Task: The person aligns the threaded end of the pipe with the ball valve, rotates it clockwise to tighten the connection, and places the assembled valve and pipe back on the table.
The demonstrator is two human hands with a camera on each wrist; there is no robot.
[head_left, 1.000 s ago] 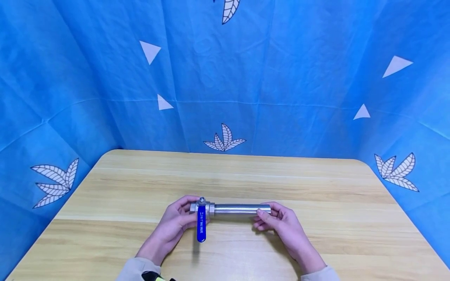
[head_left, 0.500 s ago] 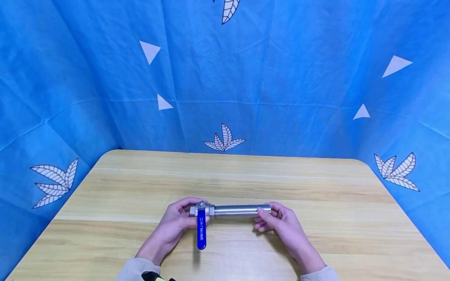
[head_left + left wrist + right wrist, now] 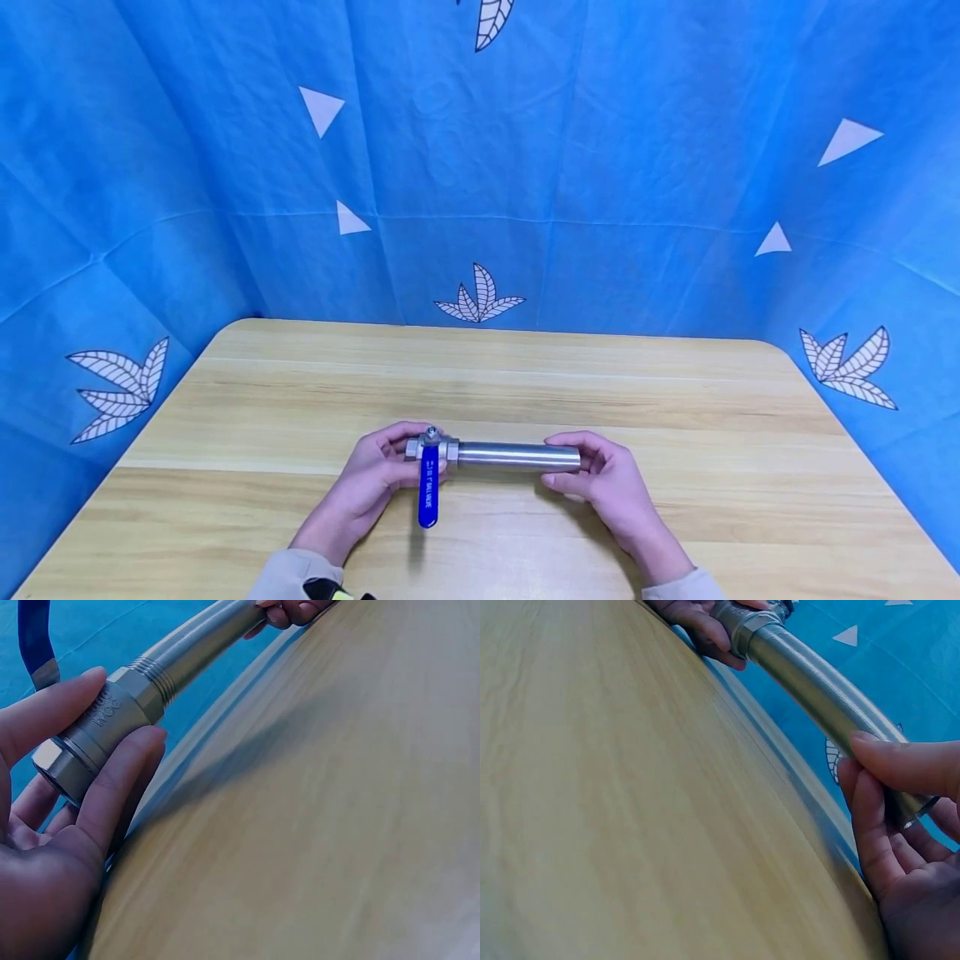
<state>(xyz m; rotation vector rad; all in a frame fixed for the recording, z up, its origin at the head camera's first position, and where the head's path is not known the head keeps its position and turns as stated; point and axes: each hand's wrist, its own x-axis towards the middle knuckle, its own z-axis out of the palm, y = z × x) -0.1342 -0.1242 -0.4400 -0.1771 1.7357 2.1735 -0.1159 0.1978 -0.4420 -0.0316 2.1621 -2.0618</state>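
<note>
A steel ball valve (image 3: 112,716) with a long blue lever handle (image 3: 428,492) is gripped by my left hand (image 3: 367,475), thumb on the near side and fingers beyond. The lever points toward me. From the valve's right end extends a straight metal pipe (image 3: 510,455); a few threads (image 3: 152,675) show where it enters the valve. My right hand (image 3: 611,483) holds the pipe's free end between thumb and fingers, the thumb (image 3: 907,761) lying along its side. Valve and pipe are level, above the table, with a shadow below them.
The light wood table (image 3: 480,375) spreads under both hands, with rounded far corners. Blue cloth (image 3: 465,167) printed with white leaves and triangles hangs behind it and along both sides.
The right thumb has come down from the pipe's top to its near side, and the fingers now show along the far side. The valve lever rocked toward me, then back slightly; left hand stays put.
</note>
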